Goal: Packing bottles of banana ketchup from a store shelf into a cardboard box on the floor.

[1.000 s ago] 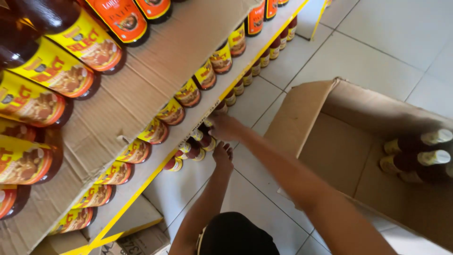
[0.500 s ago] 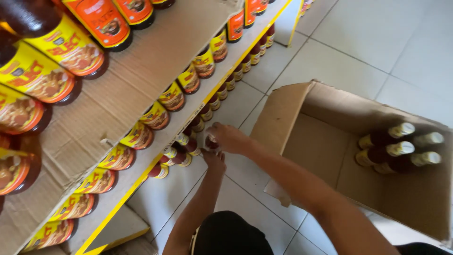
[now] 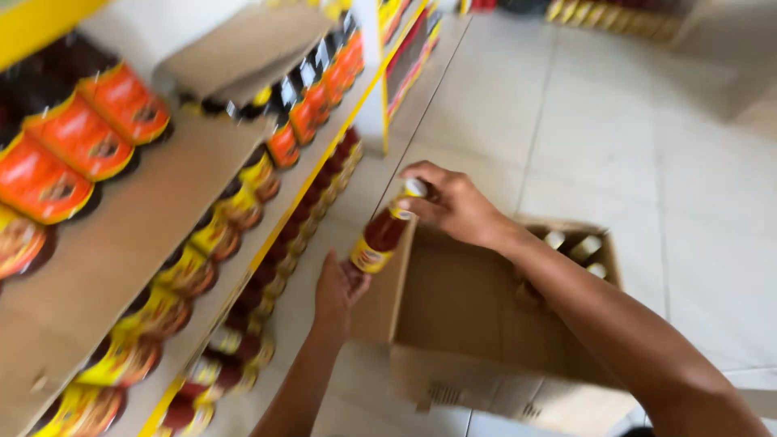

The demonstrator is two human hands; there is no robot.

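My right hand [image 3: 453, 204] grips the white cap end of a dark red sauce bottle [image 3: 380, 235] with a yellow label, held tilted in the air above the box flap. My left hand [image 3: 338, 290] cups the bottle's base from below. Both hands hover between the shelf edge and the open cardboard box [image 3: 477, 311] on the floor. The frame is motion-blurred.
Shelves [image 3: 121, 267] lined with cardboard carry rows of yellow- and orange-labelled bottles on the left. A lower row of bottles [image 3: 267, 299] runs along the yellow shelf edge. Several bottles [image 3: 576, 247] stand in the box's far corner. Pale tiled floor [image 3: 647, 146] spreads to the right.
The bottle has come away from the lower shelf row and now sits between both hands over the box flap. The view has swung up and right, showing more floor.
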